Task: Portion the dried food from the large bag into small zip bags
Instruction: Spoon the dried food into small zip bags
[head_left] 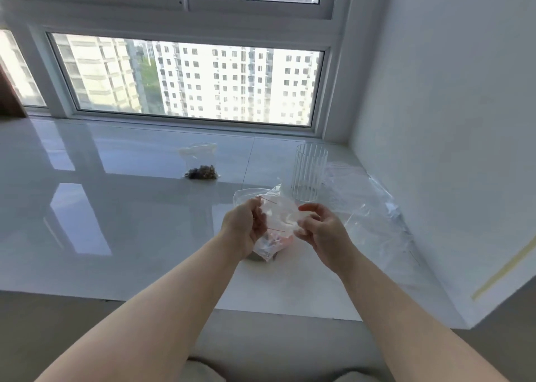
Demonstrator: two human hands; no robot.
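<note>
Head view, centre of the frame: I have my left hand (246, 225) and right hand (319, 230) up over the white sill (116, 207), each pinching a side of a small zip bag (280, 214) near its red-lined mouth, fingers curled onto the film. I judge it featherlight, limp and slick, so the hold belongs on the stiffer zip strip at the two top edges, not the flimsy walls. It is clear, crinkled, and looks empty. Directly beneath it sits what I take for the large bag (269, 246), clear film with dark and pinkish contents, resting on the sill. Farther up, left of centre, a filled zip bag (201, 164) lies flat with dark bits gathered at its bottom. A ribbed clear glass (309, 175) stands right of centre, loose plastic sheeting (368, 204) beside it.
</note>
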